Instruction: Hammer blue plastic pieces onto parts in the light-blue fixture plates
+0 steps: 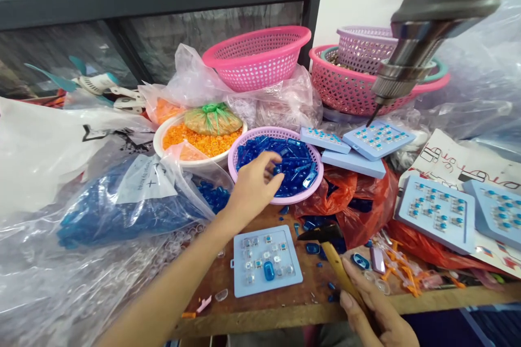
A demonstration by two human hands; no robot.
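Observation:
My left hand is over a pink-rimmed basket full of blue translucent plastic pieces. Its fingers are half curled, with a gap between thumb and forefinger and no piece visible in them. My right hand grips the yellow wooden handle of a hammer, whose dark head points left over the bench. Below my left forearm and left of the hammer lies a light blue square tray with small clear and metallic parts on it. One blue rounded piece sits on that tray.
A drill-like tool hangs down at upper right above stacked light blue trays. More trays lie right. A bowl of orange parts, plastic bags and pink baskets surround the bench.

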